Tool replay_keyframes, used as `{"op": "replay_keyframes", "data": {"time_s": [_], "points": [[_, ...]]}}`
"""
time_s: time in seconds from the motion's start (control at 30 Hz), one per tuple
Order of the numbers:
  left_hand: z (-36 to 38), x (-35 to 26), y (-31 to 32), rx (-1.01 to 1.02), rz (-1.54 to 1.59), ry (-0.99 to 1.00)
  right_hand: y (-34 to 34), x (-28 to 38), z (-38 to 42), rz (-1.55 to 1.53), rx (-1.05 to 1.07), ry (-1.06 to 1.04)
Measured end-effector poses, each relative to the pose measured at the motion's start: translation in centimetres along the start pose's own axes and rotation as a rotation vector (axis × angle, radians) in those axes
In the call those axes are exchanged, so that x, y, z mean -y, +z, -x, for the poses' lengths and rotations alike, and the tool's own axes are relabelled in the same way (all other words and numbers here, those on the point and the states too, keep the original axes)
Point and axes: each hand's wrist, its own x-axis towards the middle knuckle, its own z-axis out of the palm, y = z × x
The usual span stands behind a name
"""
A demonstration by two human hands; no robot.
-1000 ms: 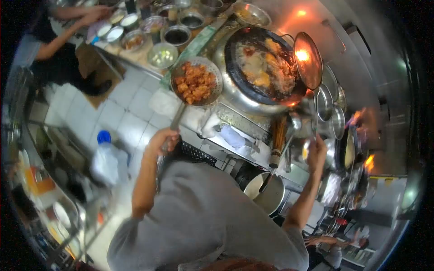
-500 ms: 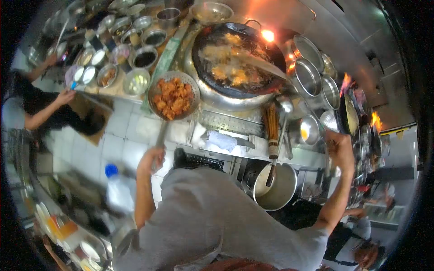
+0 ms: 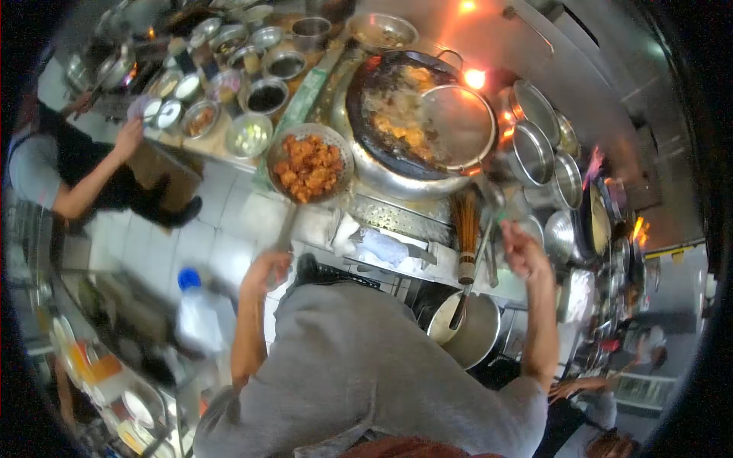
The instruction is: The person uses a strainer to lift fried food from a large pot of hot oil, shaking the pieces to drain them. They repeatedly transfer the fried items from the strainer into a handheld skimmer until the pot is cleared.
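My left hand [image 3: 267, 272] is closed round the handle of a perforated ladle [image 3: 343, 174], which holds browned fried pieces [image 3: 308, 168] beside the wok. Over the right part of the large black wok [image 3: 365, 130] lies a round wire-rimmed strainer [image 3: 489, 114]. More pieces [image 3: 403, 131] bubble in the oil at its left. My right hand [image 3: 523, 248] is closed on the strainer's handle, near its green part, below and right of the wok.
Metal bowls of ingredients [image 3: 249, 135] stand at the upper left. A bamboo brush [image 3: 465, 237] and a large pot [image 3: 482, 332] are in front of the wok. Steel pans [image 3: 532, 153] line the right, near flames. A co-worker [image 3: 84, 164] stands at the left.
My right hand has moved left and down, and the strainer now shows clearly over the wok. The co-worker's arm at the left has moved. The view has shifted slightly.
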Motion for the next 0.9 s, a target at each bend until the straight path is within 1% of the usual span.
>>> {"op": "replay_keyframes", "data": {"time_s": [0.03,0.07,0.1,0.17,0.23,0.3,0.33,0.37,0.43,0.47,0.5,0.57,0.6,0.67,0.7,0.77,0.83,0.9], "points": [[-0.3,0.5,-0.4,0.013,0.022,-0.009,1.0,-0.7,0.8,-0.075,-0.041,0.011],[-0.4,0.9,-0.8,0.016,0.044,-0.009,0.9,-1.6,1.1,-0.118,-0.007,-0.028],[0.0,1.0,-0.2,0.008,0.046,-0.004,0.9,-2.2,1.4,-0.115,0.001,-0.024],[1.0,0.6,1.3,0.006,0.007,0.003,0.9,-3.2,1.8,-0.291,0.094,-0.061],[1.7,0.5,1.8,-0.002,-0.025,-0.002,1.1,-3.3,2.4,-0.316,0.108,-0.062],[3.0,0.2,2.9,0.046,0.094,-0.026,1.3,-3.3,2.8,-0.003,0.045,-0.14],[3.3,0.2,2.9,0.043,0.088,-0.033,0.4,-3.5,2.5,0.135,0.005,-0.207],[3.5,0.2,2.9,0.067,0.067,-0.016,-0.9,-4.1,1.8,0.13,0.003,-0.207],[3.8,0.2,3.2,0.092,0.054,0.005,-3.8,-4.7,0.6,0.491,0.068,-0.461],[4.2,0.2,3.4,0.114,0.058,0.017,-5.0,-4.1,1.1,0.548,0.024,-0.4],[4.7,0.3,3.5,0.134,0.061,0.032,-5.9,-3.5,1.6,0.553,0.033,-0.4],[5.3,0.2,3.9,0.103,0.053,0.039,-7.4,-2.6,2.4,0.582,-0.021,-0.431],[5.6,0.3,4.1,0.078,0.042,0.039,-8.1,-2.5,2.6,0.589,-0.012,-0.434],[6.1,0.6,4.3,0.062,0.035,0.042,-9.0,-2.1,2.9,0.618,-0.044,-0.545],[6.4,0.7,4.5,0.048,0.015,0.035,-8.7,-1.5,3.4,0.624,-0.034,-0.548],[6.9,0.7,4.7,0.028,-0.004,0.023,-8.0,-0.5,5.4,0.749,-0.16,-0.487],[7.4,0.8,5.1,0.01,-0.026,0.007,-8.3,0.5,6.2,0.731,-0.143,-0.53],[7.9,0.6,5.4,-0.002,0.0,-0.004,-6.6,2.6,7.9,1.004,-0.049,-0.697]]}}
